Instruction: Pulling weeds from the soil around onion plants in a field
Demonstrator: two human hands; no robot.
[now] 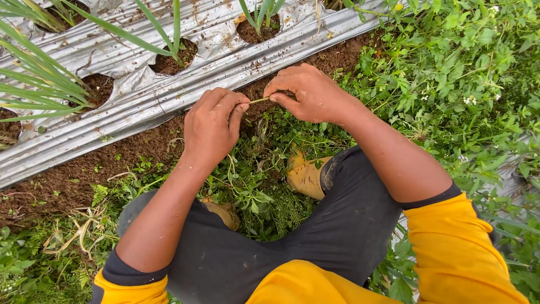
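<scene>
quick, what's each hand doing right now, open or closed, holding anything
Left hand: closed, fingers pinching one end of a thin plant stem.
Right hand: closed, fingers pinching the stem's other end.

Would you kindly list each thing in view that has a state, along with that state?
Left hand: fingers closed, pinching one end of the stem.
Right hand: fingers closed, pinching the other end.
Thin stem: held level between both hands, above the soil.
Silver mulch sheet: laid flat over the bed, wrinkled, soiled, with round holes cut in it.
Leafy plants: rooted upright in the holes.
Tan boots: planted among weeds.
</scene>
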